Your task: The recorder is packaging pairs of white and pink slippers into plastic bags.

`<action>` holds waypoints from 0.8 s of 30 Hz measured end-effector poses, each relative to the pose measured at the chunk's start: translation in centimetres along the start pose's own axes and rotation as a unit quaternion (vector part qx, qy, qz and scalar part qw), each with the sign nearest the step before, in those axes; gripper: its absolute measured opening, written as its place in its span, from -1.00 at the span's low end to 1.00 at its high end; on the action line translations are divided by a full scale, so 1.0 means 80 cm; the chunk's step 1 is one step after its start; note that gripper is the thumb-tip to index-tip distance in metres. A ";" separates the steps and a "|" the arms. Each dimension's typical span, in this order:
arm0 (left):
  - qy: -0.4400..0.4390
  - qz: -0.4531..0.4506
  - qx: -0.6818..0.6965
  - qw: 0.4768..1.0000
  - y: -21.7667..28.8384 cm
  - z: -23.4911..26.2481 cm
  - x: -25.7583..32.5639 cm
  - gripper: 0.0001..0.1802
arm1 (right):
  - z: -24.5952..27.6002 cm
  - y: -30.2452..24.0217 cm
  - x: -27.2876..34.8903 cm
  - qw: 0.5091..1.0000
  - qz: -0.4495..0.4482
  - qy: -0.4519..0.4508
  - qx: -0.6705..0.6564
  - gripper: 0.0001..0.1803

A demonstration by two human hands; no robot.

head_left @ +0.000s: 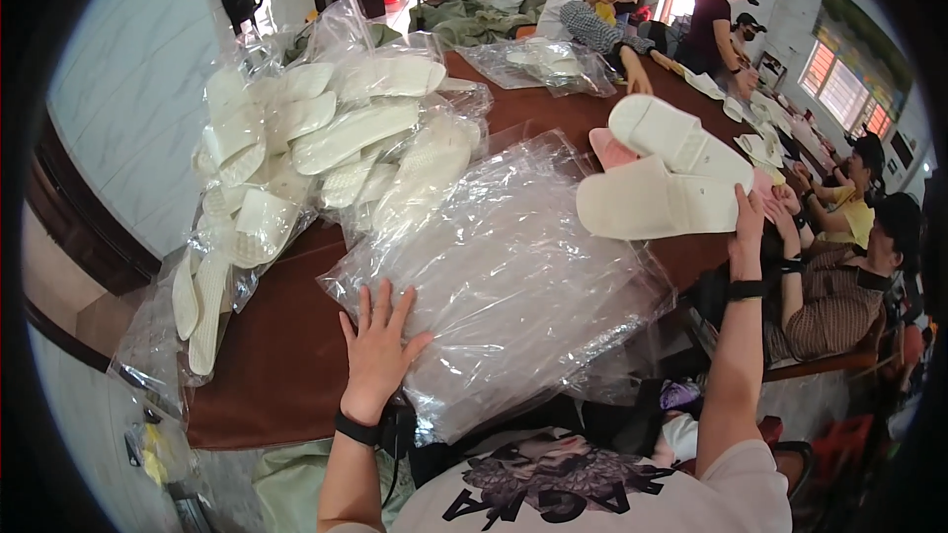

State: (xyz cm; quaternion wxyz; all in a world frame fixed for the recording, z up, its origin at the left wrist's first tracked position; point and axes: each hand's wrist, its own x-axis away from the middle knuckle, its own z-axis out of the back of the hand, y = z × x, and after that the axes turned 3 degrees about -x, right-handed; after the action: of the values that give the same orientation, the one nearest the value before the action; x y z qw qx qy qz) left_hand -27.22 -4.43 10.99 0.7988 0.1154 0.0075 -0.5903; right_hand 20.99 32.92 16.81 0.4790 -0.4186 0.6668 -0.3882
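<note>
My left hand [380, 350] lies with its fingers spread at the left edge of a stack of clear plastic bags [523, 286]. At the right, my right hand [748, 222] grips a pair of white slippers [632, 202] by one end. One slipper overlaps the other, and both are held above the table beyond the bags. Part of a pink slipper [610, 150] shows behind them. To the left of the bags, several white slippers in clear plastic [355, 133] form a heap.
The brown-covered table [267, 365] runs away to the far right. Another bagged white pair [548, 61] lies near a person reaching across the far side. Several people sit or stand along the right, one close to my right arm. Green sacks [464, 20] are piled behind the table.
</note>
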 end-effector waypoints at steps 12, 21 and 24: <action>0.014 -0.005 0.012 1.000 -0.001 -0.002 0.001 -0.23 | -0.176 0.030 0.145 0.976 -0.136 -0.152 -0.074 -0.67; 0.062 -0.021 -0.043 0.997 0.020 0.069 -0.007 -0.39 | -0.162 0.096 0.157 0.948 -0.196 -0.243 0.058 -0.65; 0.121 -0.087 0.113 0.982 0.042 0.097 -0.050 -0.61 | -0.159 0.100 0.152 0.946 -0.200 -0.249 0.055 -0.64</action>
State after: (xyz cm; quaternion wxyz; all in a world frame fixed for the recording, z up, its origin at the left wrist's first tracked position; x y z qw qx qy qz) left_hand -26.20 -1.19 19.73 0.7198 0.2741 0.0471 -0.6360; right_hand 4.89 25.88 8.67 0.5647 -0.5996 0.4069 -0.3950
